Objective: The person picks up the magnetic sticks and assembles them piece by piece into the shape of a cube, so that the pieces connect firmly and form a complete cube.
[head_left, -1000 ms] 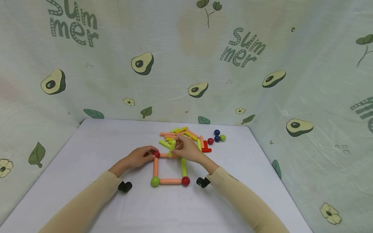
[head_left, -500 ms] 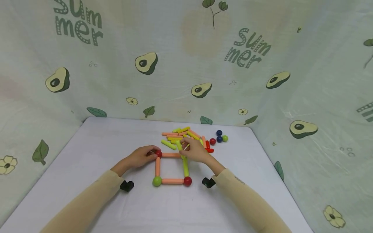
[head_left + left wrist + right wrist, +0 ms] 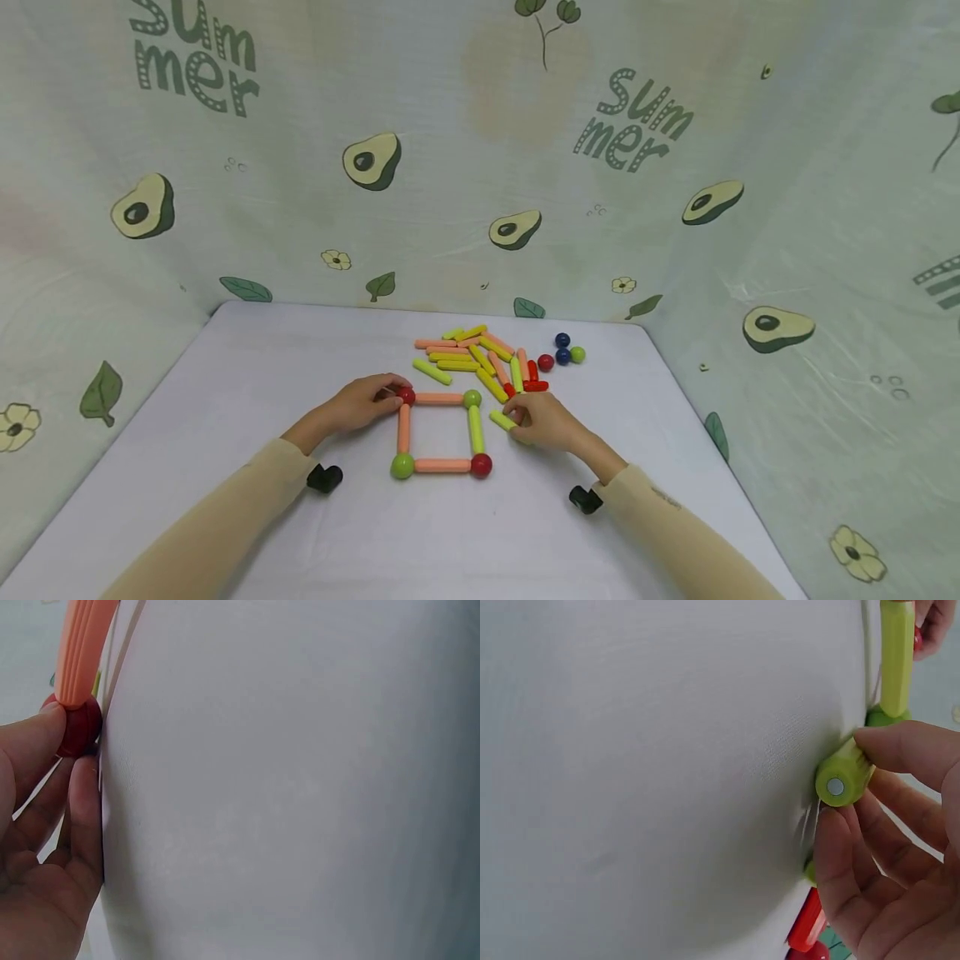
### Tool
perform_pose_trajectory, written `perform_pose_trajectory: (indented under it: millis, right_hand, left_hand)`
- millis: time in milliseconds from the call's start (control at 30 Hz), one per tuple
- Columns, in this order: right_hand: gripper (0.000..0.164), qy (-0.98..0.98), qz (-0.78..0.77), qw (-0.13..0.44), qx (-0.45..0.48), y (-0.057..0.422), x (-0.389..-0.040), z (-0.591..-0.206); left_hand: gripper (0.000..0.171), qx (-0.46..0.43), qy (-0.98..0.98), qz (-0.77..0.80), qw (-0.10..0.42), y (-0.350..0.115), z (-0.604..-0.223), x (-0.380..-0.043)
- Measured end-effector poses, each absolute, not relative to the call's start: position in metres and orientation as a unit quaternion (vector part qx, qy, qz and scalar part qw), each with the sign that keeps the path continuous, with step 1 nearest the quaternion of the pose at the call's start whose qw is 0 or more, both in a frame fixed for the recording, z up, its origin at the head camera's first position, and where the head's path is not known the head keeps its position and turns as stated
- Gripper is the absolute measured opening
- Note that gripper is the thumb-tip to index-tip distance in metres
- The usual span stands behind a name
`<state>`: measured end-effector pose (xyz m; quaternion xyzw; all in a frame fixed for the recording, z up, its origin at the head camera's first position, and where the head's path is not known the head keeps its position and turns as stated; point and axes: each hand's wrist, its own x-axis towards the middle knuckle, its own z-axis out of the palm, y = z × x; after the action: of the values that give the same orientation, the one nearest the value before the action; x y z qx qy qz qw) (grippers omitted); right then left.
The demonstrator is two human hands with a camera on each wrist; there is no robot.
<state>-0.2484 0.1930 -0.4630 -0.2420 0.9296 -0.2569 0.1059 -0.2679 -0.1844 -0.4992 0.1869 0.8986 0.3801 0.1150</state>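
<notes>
Square [image 3: 442,466]: peach sticks [image 3: 441,399] form its far, left and near sides, a lime stick [image 3: 476,429] its right; green balls [image 3: 402,466] and red balls [image 3: 482,465] alternate at its corners.
Left hand [image 3: 365,402]: you pinch the far-left red ball [image 3: 84,733] of the square, thumb against one side, fingers against the other.
Right hand [image 3: 550,422]: you pinch a loose lime stick [image 3: 844,776] just right of the square.
Loose lime stick: it lies between your thumb and fingertips, silvery disc end towards your wrist, other end towards the square's far-right corner, apart from it.
Stick pile [image 3: 457,365]: beyond the square; yellow, peach, lime and red.
Loose balls [image 3: 562,356]: beyond the square, to its right; dark blue, green and red.
</notes>
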Motion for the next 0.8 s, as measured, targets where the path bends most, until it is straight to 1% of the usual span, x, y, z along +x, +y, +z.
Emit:
perform_pose_trajectory:
  millis: [167,333,433,600,800]
  right_hand:
    - [0.024,0.933,-0.251,0.092,-0.241,0.199,-0.251,-0.456]
    - [0.021,0.949,-0.233,0.023,-0.212,0.211,-0.272,-0.444]
    - [0.022,0.957,-0.223,-0.006,-0.188,0.217,-0.290,-0.444]
    - [0.024,0.964,-0.213,-0.006,-0.160,0.223,-0.313,-0.451]
    - [0.025,0.969,-0.195,-0.016,-0.154,0.221,-0.326,-0.460]
  left_hand:
    - [0.032,0.196,0.895,0.383,0.120,-0.184,-0.497,-0.269]
    - [0.031,0.189,0.896,0.382,0.122,-0.182,-0.494,-0.268]
    - [0.032,0.198,0.898,0.377,0.114,-0.184,-0.494,-0.266]
    - [0.033,0.212,0.897,0.373,0.108,-0.186,-0.499,-0.265]
    - [0.031,0.201,0.898,0.377,0.107,-0.185,-0.499,-0.266]
